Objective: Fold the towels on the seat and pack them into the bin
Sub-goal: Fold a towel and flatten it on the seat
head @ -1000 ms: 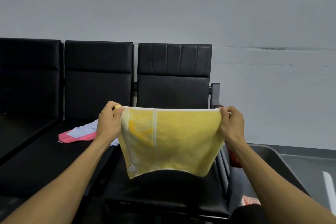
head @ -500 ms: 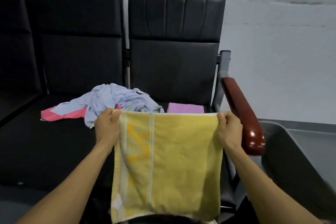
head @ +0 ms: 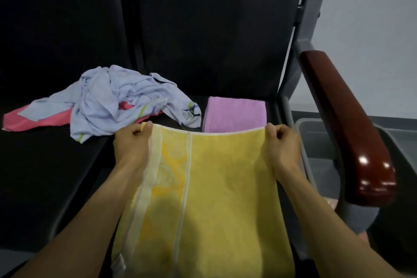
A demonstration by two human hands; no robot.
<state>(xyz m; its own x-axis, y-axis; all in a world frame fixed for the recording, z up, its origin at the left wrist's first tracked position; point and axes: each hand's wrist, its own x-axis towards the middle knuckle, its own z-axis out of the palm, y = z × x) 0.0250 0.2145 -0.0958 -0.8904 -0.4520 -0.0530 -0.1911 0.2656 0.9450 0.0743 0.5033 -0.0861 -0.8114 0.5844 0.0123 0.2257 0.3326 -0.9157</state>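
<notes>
Hands (head: 132, 142) (head: 282, 142) pinching yellow towel (head: 203, 187) top corners

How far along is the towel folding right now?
Done: one folded purple towel lies on the black seat. In hand: the left hand and right hand pinch the yellow towel by its top corners. Left: the crumpled pale blue towel, the pink towel, and packing the grey bin.

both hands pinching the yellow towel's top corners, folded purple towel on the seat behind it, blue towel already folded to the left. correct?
Not quite. The head view shows the blue towel lying crumpled on the seat, not folded, over a pink towel. The rest holds: left hand and right hand pinch the yellow towel at its top corners, and the folded purple towel lies behind it.
</notes>
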